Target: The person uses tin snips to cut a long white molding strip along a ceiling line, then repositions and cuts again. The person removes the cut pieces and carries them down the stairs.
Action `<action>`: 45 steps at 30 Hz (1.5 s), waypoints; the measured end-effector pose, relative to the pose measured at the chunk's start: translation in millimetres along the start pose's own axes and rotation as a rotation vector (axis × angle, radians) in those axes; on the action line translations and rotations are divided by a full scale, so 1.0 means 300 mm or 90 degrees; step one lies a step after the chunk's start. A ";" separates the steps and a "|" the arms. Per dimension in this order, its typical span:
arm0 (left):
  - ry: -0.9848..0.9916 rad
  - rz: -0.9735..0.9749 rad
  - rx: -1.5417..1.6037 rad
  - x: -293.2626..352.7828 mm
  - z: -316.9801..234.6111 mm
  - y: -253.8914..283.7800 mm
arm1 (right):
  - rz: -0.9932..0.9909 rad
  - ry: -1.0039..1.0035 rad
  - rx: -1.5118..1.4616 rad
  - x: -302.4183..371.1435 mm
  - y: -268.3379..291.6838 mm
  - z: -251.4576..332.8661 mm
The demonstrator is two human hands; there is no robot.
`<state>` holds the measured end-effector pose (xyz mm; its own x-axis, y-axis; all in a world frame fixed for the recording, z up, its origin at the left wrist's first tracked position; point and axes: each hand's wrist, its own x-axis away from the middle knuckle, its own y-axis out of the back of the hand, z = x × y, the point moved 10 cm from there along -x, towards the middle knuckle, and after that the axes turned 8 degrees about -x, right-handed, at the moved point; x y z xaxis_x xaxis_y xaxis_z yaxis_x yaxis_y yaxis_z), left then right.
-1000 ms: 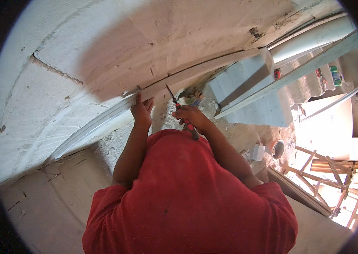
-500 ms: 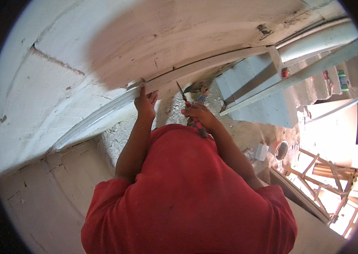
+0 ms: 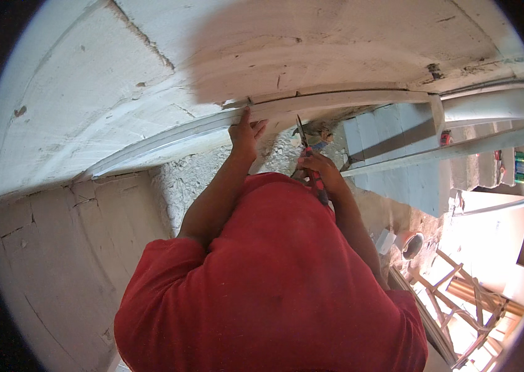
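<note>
My left hand (image 3: 246,137) reaches up to a long pale rail (image 3: 336,100) that runs along the wall. Its fingers are apart, with the index fingertip against the rail near a small dark gap; it appears to grip nothing. To the left of that hand a light grey metal-looking strip (image 3: 156,142) continues along the wall. In front of my chest, my right hand (image 3: 319,166) is closed round a tool with a red-and-black handle (image 3: 316,181). The tool's slim, dark, pointed blade (image 3: 301,131) points up toward the rail, apart from it.
Broken white rubble (image 3: 193,170) lies below the rail. On the right are pale blue boards (image 3: 392,139), a slanting bar (image 3: 460,152), an orange-rimmed pipe opening (image 3: 412,246) and a wooden frame (image 3: 466,288). The wall (image 3: 361,43) rises close ahead.
The view has shifted, so the wall, rail and both hands appear farther right. My left hand stays at the rail, and the tool stays in my right hand, its blade now more upright.
</note>
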<state>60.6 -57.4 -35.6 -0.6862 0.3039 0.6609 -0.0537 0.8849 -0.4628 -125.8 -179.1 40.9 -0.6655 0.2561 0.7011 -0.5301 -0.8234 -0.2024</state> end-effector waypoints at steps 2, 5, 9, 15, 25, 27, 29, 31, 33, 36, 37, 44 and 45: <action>0.024 -0.010 -0.035 -0.004 0.011 0.000 | -0.017 0.024 0.007 -0.002 0.000 0.010; 0.046 -0.019 -0.063 -0.019 0.022 0.008 | -0.016 0.039 0.024 -0.008 -0.011 0.024; 0.074 0.002 -0.009 -0.029 0.038 0.008 | -0.016 0.028 -0.011 -0.006 -0.028 0.043; 0.096 0.025 0.042 -0.016 0.041 0.000 | 0.088 0.078 0.052 -0.028 -0.169 0.151; 0.174 0.100 0.033 -0.041 0.063 0.005 | 0.070 0.038 0.100 -0.144 -0.311 0.097; 0.143 0.097 0.042 -0.033 0.047 -0.004 | 0.053 0.046 0.106 -0.157 -0.297 0.087; 0.140 0.079 0.033 -0.028 0.044 -0.001 | 0.042 0.049 0.103 -0.165 -0.286 0.078; 0.147 0.070 0.019 -0.029 0.049 0.004 | 0.035 0.044 0.091 -0.164 -0.281 0.067; 0.164 0.064 -0.001 -0.040 0.058 0.008 | 0.044 0.053 0.083 -0.161 -0.296 0.065; 0.231 0.127 0.079 -0.041 0.080 -0.026 | 0.045 0.035 0.050 -0.153 -0.318 0.047; 0.204 0.134 0.041 -0.044 0.068 -0.026 | 0.057 0.027 0.030 -0.149 -0.329 0.042; 0.172 0.063 0.005 -0.023 0.039 -0.025 | 0.027 0.039 0.089 -0.133 -0.331 0.071; 0.170 0.059 0.011 -0.028 0.043 -0.023 | 0.027 0.041 0.088 -0.132 -0.332 0.078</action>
<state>57.4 -70.7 -45.5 -0.4735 0.4682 0.7460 -0.0136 0.8430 -0.5377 -34.3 -119.0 49.1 -0.7209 0.2480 0.6471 -0.4264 -0.8949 -0.1321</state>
